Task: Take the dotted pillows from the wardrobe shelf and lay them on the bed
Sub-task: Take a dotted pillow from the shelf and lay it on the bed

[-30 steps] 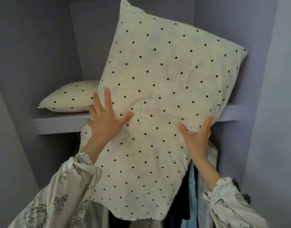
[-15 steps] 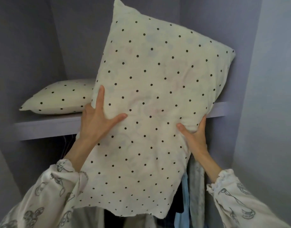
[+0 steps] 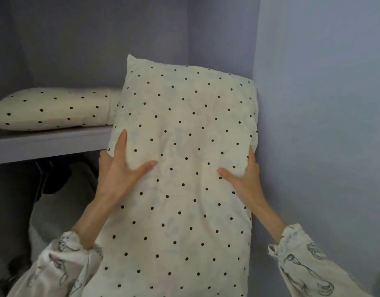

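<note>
A cream pillow with black dots (image 3: 184,159) stands upright in front of me, off the shelf, its lower end running out of the bottom of the frame. My left hand (image 3: 120,168) grips its left edge, thumb across the front. My right hand (image 3: 242,176) grips its right edge the same way. A second dotted pillow (image 3: 54,108) lies flat on the lilac wardrobe shelf (image 3: 47,144) at the left, its right end hidden behind the held pillow.
The wardrobe's lilac side wall (image 3: 317,125) stands close on the right, touching the held pillow's edge. Dark clothes (image 3: 54,176) and a pale garment (image 3: 62,206) hang below the shelf at the left.
The held pillow has come down and toward me, clear of the shelf, with both hands still on its edges. The view has shifted so the shelf pillow sits further left.
</note>
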`<state>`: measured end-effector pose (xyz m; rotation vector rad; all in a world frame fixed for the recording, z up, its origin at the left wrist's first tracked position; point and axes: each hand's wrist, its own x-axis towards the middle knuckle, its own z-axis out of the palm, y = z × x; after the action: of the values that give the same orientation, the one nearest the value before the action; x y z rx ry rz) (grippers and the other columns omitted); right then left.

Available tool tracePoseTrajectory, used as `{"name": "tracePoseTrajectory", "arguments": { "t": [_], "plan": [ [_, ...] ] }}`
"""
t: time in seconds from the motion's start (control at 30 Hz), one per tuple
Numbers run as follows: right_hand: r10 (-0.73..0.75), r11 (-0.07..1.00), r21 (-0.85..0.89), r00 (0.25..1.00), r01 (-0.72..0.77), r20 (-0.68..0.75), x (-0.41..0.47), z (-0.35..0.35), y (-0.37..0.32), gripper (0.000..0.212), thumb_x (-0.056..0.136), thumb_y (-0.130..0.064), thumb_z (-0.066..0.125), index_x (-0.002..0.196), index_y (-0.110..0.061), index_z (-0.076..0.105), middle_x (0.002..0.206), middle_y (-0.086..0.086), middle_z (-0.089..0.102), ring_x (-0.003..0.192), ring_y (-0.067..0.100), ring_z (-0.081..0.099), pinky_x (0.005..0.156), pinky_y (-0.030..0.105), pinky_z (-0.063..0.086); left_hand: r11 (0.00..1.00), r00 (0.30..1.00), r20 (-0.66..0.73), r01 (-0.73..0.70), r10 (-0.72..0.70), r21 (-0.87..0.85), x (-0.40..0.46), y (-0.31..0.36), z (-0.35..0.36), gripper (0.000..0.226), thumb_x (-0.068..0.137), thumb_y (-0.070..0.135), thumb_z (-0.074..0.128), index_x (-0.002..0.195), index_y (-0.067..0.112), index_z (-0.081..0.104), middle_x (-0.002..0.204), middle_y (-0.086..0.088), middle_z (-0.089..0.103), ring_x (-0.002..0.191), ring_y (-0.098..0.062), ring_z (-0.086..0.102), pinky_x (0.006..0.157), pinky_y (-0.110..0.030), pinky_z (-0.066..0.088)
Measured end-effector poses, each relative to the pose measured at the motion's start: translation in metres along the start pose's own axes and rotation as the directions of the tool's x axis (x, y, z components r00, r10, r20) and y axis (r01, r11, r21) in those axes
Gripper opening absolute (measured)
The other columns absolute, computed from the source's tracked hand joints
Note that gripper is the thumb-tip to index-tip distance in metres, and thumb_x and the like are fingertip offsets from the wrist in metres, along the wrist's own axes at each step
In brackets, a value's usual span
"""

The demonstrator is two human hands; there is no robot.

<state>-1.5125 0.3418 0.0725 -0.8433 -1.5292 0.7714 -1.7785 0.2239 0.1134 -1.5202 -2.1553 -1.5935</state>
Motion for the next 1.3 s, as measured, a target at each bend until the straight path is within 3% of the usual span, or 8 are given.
{"name": "tracePoseTrajectory", "arguments": {
  "t": [0.07, 0.17, 0.37, 0.53, 0.7, 0.9, 1.17, 1.3],
  "plan": [
    [0.007, 0.999, -0.039, 1.0, -0.006, 0.005, -0.025, -0.022, -0.004, 0.103, 0.053, -0.049, 0.078, 0.14, -0.041, 0.022, 0.128, -0.002, 0.043, 0.116, -0.001, 0.043, 0.1, 0.037, 0.04, 1.0, 1.0, 0.009, 0.005, -0.004, -0.021, -0.028, 0.006, 0.006, 0.101, 0.048, 0.081, 0.062, 0.131, 0.064, 0.006, 0.116, 0.004, 0.023, 0.123, -0.027, 0.034, 0.095, -0.035, 0.03],
    [0.009, 0.995, -0.101, 1.0, -0.008, 0.007, -0.059, -0.055, -0.017, 0.104, 0.053, -0.057, 0.074, 0.14, -0.044, 0.019, 0.128, -0.005, 0.04, 0.099, -0.03, 0.03, 0.091, 0.026, 0.033, 0.997, 0.999, 0.018, 0.032, -0.031, -0.066, -0.07, 0.02, 0.009, 0.099, 0.049, 0.081, 0.063, 0.13, 0.064, 0.008, 0.114, 0.007, 0.02, 0.122, -0.025, 0.035, 0.093, -0.034, 0.029],
    [0.1, 0.975, -0.198, 0.995, -0.098, -0.001, -0.131, -0.107, -0.04, 0.105, 0.056, -0.054, 0.074, 0.137, -0.052, 0.007, 0.116, -0.014, 0.029, 0.105, -0.001, 0.036, 0.091, 0.026, 0.03, 0.996, 0.996, 0.045, 0.075, -0.073, -0.053, -0.152, 0.044, 0.0, 0.098, 0.053, 0.077, 0.063, 0.133, 0.058, 0.01, 0.123, -0.002, 0.028, 0.116, -0.029, 0.041, 0.088, -0.033, 0.032],
    [0.09, 0.957, -0.27, 0.994, -0.104, -0.062, -0.188, -0.137, -0.055, 0.107, 0.054, -0.058, 0.071, 0.14, -0.047, 0.009, 0.12, -0.012, 0.033, 0.097, -0.034, 0.023, 0.085, 0.02, 0.029, 0.992, 0.988, 0.124, 0.103, -0.094, -0.068, -0.201, 0.054, -0.008, 0.096, 0.054, 0.077, 0.064, 0.13, 0.063, 0.007, 0.134, -0.008, 0.027, 0.1, -0.028, 0.048, 0.083, -0.041, 0.041],
    [0.179, 0.924, -0.311, 0.971, -0.222, -0.161, -0.257, -0.164, -0.06, 0.109, 0.054, -0.058, 0.073, 0.139, -0.05, 0.005, 0.12, -0.018, 0.027, 0.113, -0.003, 0.029, 0.093, 0.027, 0.027, 0.978, 0.963, 0.251, 0.137, -0.095, -0.155, -0.255, 0.045, -0.002, 0.096, 0.054, 0.073, 0.068, 0.129, 0.063, 0.008, 0.124, 0.0, 0.026, 0.097, -0.018, 0.04, 0.085, -0.037, 0.039],
    [0.225, 0.864, -0.364, 0.913, -0.349, -0.341, -0.337, -0.182, -0.058, 0.112, 0.051, -0.062, 0.072, 0.141, -0.044, 0.008, 0.116, -0.017, 0.026, 0.103, -0.002, 0.031, 0.09, 0.026, 0.028, 0.97, 0.919, 0.393, 0.124, -0.032, -0.21, -0.306, 0.029, 0.016, 0.096, 0.056, 0.069, 0.069, 0.132, 0.059, 0.011, 0.11, 0.006, 0.024, 0.105, -0.02, 0.04, 0.096, -0.037, 0.036],
    [0.291, 0.726, -0.372, 0.749, -0.578, -0.595, -0.45, -0.21, -0.052, 0.107, 0.056, -0.057, 0.075, 0.142, -0.04, 0.013, 0.117, -0.011, 0.028, 0.107, 0.004, 0.032, 0.094, 0.028, 0.03, 0.982, 0.784, 0.621, 0.137, -0.024, -0.134, -0.388, 0.023, 0.043, 0.099, 0.051, 0.079, 0.057, 0.133, 0.058, 0.005, 0.136, -0.007, 0.023, 0.125, -0.033, 0.033, 0.1, -0.053, 0.031],
    [0.295, 0.644, -0.372, 0.666, -0.669, -0.686, -0.491, -0.246, -0.053, 0.106, 0.06, -0.056, 0.075, 0.143, -0.037, 0.011, 0.118, -0.005, 0.031, 0.112, 0.01, 0.036, 0.097, 0.028, 0.03, 0.978, 0.713, 0.696, 0.076, 0.083, -0.194, -0.425, 0.047, 0.076, 0.098, 0.057, 0.072, 0.061, 0.138, 0.049, 0.011, 0.139, -0.012, 0.024, 0.126, -0.036, 0.032, 0.103, -0.052, 0.03]
  ]
}}
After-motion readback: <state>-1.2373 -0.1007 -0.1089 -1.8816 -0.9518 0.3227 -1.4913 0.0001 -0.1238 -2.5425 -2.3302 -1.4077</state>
